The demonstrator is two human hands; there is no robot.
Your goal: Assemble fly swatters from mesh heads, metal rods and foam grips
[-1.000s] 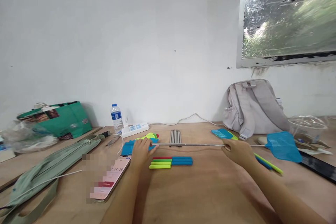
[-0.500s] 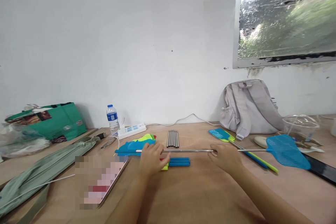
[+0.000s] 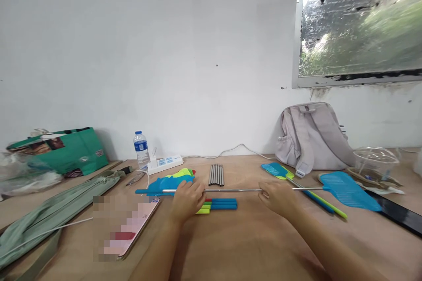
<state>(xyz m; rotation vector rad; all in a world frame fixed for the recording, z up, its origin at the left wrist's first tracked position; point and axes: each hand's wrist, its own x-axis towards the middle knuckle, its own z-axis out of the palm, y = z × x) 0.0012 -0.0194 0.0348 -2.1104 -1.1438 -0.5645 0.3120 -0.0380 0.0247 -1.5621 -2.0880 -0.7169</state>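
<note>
My left hand [image 3: 187, 198] and my right hand [image 3: 279, 195] both grip a thin metal rod [image 3: 232, 190] held level just above the wooden table [image 3: 250, 246]. A blue fly swatter head [image 3: 349, 190] sits on the rod's right end. The left end reaches a pile of blue, yellow and green swatter heads [image 3: 176, 178]. Just under my left hand lie coloured handles [image 3: 220, 205] in red, green, yellow and blue. A bundle of bare metal rods [image 3: 216, 174] lies behind the held rod.
Two more swatters [image 3: 296, 184] lie to the right of my right hand. A phone [image 3: 132, 228], grey-green bag [image 3: 49, 210], water bottle [image 3: 141, 147], power strip [image 3: 165, 163] and green bag [image 3: 62, 151] are at the left. A backpack [image 3: 313, 138] and a clear container [image 3: 376, 160] stand at the right.
The rod with the blue head has slid leftward, and both hands moved left with it. My left hand shifted from the swatter pile to above the coloured handles.
</note>
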